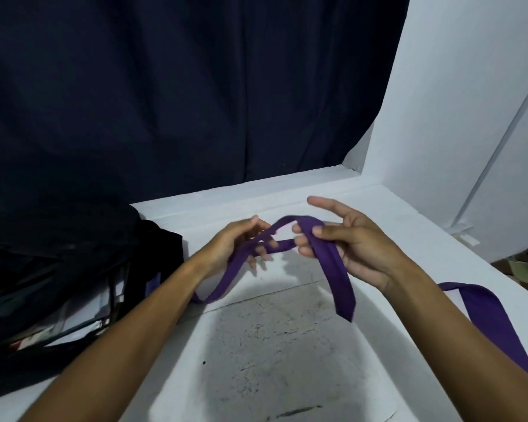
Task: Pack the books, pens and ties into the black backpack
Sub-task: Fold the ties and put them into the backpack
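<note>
- A white counter [287, 360] fills the lower middle of the head view, its top scuffed with dark specks and smudges and crossed by a seam line running toward the right.
- A dark navy curtain [165, 86] hangs behind the counter's far edge and covers most of the background.
- A white wall panel [454, 102] rises at the far right corner and slants along the counter's right edge, closing that side in.
- The black backpack [73, 269] lies on the counter's left side with its mouth open; paper edges and book covers show inside, though single items cannot be told apart.
- Above the counter's middle, two bare hands hold a purple tie [333, 263] clear of the surface.
- The left hand [235, 242] has a curled grip on one strand of the tie, fingers bent round the cloth, and a loop sags from it toward the backpack's edge.
- The right hand [348, 245] pinches the tie between thumb and lower fingers, the index finger stretched out free; the narrow pointed end hangs down from it, just above the counter.
- The tie's wide end trails off behind the right forearm and lies along the counter's near right edge.
- Bare counter lies between the two forearms and beyond the hands as far as the curtain.
- Past the right edge, low down, a cluttered patch shows, too blurred to make out.
</note>
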Demonstrator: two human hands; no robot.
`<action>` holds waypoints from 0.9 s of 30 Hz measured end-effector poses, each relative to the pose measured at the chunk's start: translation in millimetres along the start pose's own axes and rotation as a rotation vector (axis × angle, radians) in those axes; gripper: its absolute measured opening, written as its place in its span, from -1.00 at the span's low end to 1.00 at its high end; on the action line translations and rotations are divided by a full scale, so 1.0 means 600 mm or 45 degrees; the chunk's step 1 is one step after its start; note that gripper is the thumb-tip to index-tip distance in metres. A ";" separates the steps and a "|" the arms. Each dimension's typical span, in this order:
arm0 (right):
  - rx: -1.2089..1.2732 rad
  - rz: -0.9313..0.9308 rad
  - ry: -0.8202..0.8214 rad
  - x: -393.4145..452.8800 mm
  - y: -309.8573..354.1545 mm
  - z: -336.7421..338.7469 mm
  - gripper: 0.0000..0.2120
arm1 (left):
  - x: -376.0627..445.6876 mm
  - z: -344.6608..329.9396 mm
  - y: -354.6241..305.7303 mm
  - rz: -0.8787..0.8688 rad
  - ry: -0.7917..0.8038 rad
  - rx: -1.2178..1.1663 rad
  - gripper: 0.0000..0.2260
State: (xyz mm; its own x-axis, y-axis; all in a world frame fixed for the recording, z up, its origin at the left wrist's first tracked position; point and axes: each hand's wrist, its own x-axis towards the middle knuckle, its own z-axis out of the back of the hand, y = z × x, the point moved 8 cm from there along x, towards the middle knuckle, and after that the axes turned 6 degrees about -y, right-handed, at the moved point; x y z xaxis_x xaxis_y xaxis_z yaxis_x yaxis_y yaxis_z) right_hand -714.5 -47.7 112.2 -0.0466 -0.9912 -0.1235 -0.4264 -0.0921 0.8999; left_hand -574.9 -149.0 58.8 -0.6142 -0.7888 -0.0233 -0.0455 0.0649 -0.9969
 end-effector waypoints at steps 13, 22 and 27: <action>0.303 0.361 -0.413 0.030 0.080 -0.022 -0.62 | -0.025 -0.122 -0.041 -0.095 -0.233 -0.470 -0.68; 0.188 0.447 -0.497 0.037 0.072 -0.032 -0.62 | -0.032 -0.121 -0.048 -0.163 -0.272 -0.399 -0.77; -0.367 0.631 -0.614 0.026 0.109 -0.028 -0.56 | -0.035 -0.109 -0.049 -0.151 -0.284 -0.420 -0.85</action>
State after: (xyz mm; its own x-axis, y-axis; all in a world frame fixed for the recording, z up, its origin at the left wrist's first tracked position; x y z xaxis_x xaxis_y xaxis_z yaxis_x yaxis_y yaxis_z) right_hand -728.0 -71.0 176.2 -0.5906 -0.7779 0.2147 -0.0022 0.2675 0.9635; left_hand -612.2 -94.4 93.7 -0.4056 -0.9132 0.0384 -0.3782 0.1294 -0.9167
